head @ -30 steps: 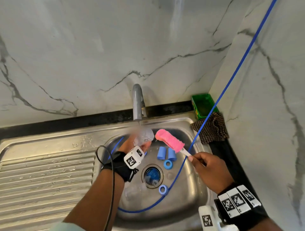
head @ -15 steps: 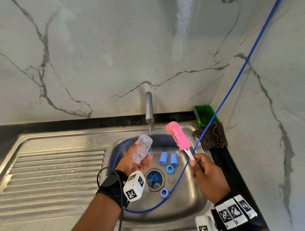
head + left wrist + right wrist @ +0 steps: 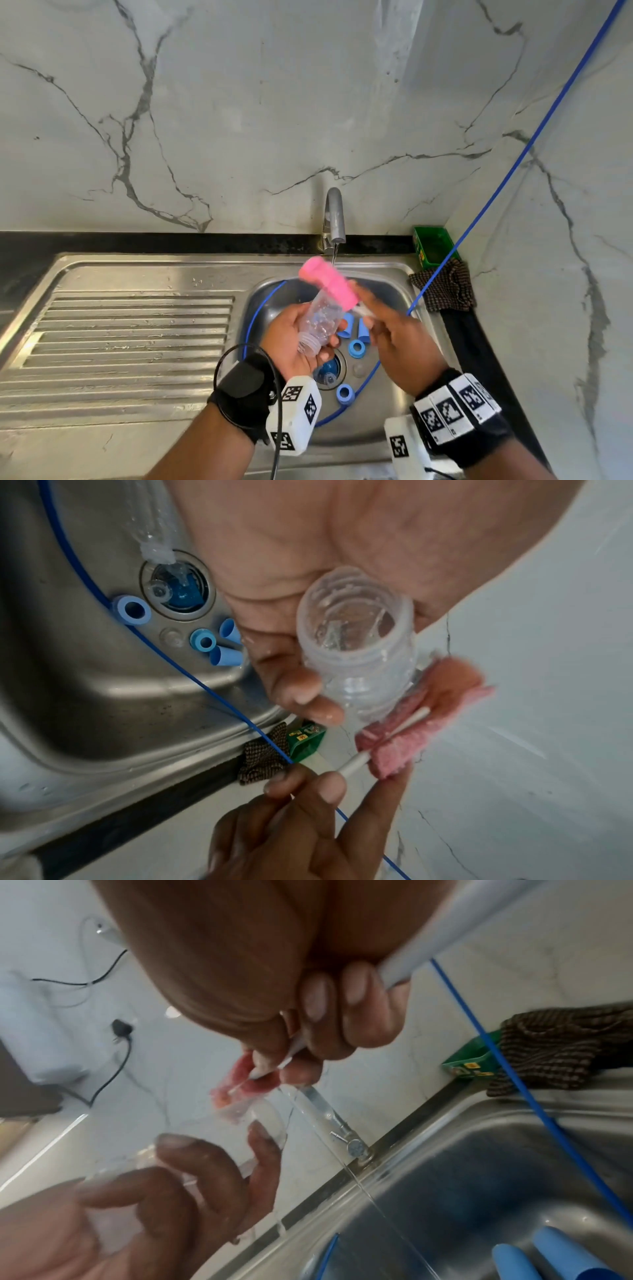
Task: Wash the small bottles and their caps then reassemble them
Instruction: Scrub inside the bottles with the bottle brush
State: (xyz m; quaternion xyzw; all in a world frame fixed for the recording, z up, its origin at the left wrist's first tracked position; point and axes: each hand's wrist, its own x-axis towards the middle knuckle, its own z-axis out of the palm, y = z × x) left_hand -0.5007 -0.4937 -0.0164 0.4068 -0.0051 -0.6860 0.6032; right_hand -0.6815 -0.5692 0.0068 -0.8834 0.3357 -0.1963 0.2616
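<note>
Clear plastic bottle [image 3: 320, 322] gripped in the left hand [image 3: 294, 342] above the sink [image 3: 394, 428], pink brush [image 3: 329, 286] touching its base, white handle pinched by the right hand [image 3: 400, 346]

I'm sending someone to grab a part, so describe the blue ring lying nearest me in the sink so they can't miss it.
Start at the steel sink basin under the tap and find its drain. The blue ring lies just below and right of the drain, against the blue hose. Unlike the other ring and the two blue tube-like pieces beyond the drain, it lies alone.
</note>
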